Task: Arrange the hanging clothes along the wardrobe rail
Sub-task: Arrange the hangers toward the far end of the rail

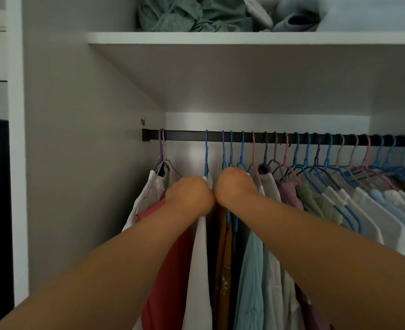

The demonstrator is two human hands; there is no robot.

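Note:
A black wardrobe rail (185, 135) runs across the wardrobe with several blue, pink and purple hangers on it. My left hand (189, 194) is closed on the top of a white garment (198, 270) that hangs from a blue hanger (206, 152). My right hand (235, 184) is closed on the tops of the neighbouring clothes, a mustard garment (223, 258) and a light blue shirt (250, 277). The two hands touch side by side. A red garment (170, 263) hangs left of the white one. Fingers are hidden behind the knuckles.
A white shelf (244, 38) above the rail holds crumpled green and grey fabric (192, 15). The wardrobe's left wall (82, 163) stands close to the leftmost hangers (161, 148). Tightly packed pale shirts (363, 210) fill the rail to the right.

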